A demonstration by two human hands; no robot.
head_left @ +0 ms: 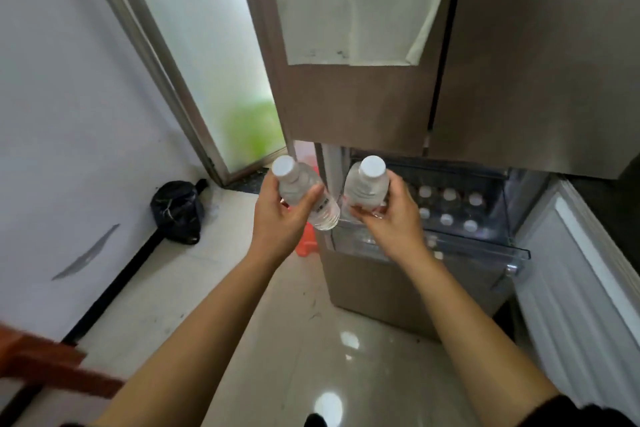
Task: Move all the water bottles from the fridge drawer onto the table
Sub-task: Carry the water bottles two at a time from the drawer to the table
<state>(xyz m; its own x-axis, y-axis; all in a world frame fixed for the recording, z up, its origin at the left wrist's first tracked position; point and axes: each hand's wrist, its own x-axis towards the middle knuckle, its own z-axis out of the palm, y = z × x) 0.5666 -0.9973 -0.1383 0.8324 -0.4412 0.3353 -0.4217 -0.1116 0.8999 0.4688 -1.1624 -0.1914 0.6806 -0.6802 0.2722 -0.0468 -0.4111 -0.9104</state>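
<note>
Drawer bottles (449, 195) blurry, their bodies too dim to tell.

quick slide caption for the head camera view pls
Left hand holding one water bottle, right hand holding a second bottle, by the open fridge drawer with more capped bottles inside.

You've got 2 water bottles (298, 184) up: 1 in left hand (278, 218), 1 in right hand (394, 222). Approx. 6 more caps (449, 194) show in the fridge drawer (519, 251), poss. more, too blurred. 1 black bag (178, 210).
</note>
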